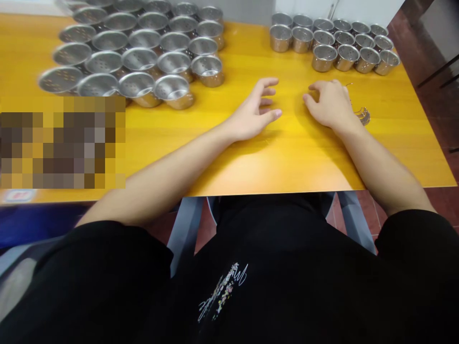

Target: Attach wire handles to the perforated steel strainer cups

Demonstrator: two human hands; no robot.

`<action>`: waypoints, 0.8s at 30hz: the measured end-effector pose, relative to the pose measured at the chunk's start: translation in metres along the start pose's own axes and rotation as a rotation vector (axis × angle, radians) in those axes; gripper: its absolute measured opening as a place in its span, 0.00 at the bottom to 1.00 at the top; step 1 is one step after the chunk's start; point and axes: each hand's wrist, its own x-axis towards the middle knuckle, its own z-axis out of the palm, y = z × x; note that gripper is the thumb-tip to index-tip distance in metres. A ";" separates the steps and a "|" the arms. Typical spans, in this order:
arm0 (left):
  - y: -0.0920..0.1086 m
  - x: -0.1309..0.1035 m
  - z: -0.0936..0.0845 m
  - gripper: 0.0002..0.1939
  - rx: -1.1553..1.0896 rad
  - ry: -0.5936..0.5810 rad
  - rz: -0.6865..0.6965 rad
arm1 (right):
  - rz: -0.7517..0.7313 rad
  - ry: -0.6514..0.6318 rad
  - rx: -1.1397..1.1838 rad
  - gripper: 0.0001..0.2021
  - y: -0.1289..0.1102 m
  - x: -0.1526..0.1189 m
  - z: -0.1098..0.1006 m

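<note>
My left hand (261,109) hovers over the yellow table (247,162), fingers spread and thumb apart, with nothing in it. To its right, my right hand (328,102) has its fingers bent downward and its thumb held apart; no object shows in it. Just beside the right wrist lies a small bunch of curved metal wire pieces (364,116), partly hidden behind the hand. Beyond the right hand stand perforated metal cups (324,58) in rows. A larger group of similar cups (174,91) stands to the left of my left hand.
A blurred-out block (62,143) covers the table's left side. White and grey surfaces (247,10) rise behind the table. The table's front edge runs close to my body, with grey legs (184,224) below. Dark bars (437,71) stand beyond the right edge.
</note>
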 end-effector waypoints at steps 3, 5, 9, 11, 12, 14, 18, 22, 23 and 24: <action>-0.002 0.001 -0.001 0.46 0.012 -0.017 -0.001 | 0.008 0.015 0.015 0.27 0.006 0.003 0.000; -0.004 0.002 -0.002 0.45 0.014 -0.031 0.014 | 0.017 0.012 0.045 0.27 0.012 0.005 0.001; -0.006 0.003 -0.001 0.42 0.035 -0.050 0.068 | 0.018 0.024 0.117 0.26 0.021 0.013 0.002; -0.003 0.001 0.001 0.40 0.051 -0.055 0.087 | 0.008 -0.004 0.153 0.27 0.023 0.019 0.003; -0.001 0.000 0.003 0.39 0.057 -0.055 0.094 | 0.004 -0.026 0.174 0.28 0.023 0.022 0.003; 0.004 -0.003 0.005 0.36 0.066 -0.052 0.097 | -0.001 -0.068 0.217 0.31 0.022 0.029 0.005; 0.011 -0.006 0.008 0.34 0.062 -0.041 0.081 | 0.011 -0.101 0.246 0.35 0.023 0.039 0.012; 0.013 -0.008 0.007 0.34 0.054 -0.049 0.063 | 0.025 -0.071 0.229 0.38 0.026 0.039 0.012; 0.014 -0.008 0.007 0.34 0.055 -0.051 0.060 | 0.024 -0.056 0.211 0.38 0.027 0.037 0.009; 0.014 -0.009 0.007 0.35 0.058 -0.052 0.058 | 0.023 -0.041 0.188 0.39 0.028 0.036 0.004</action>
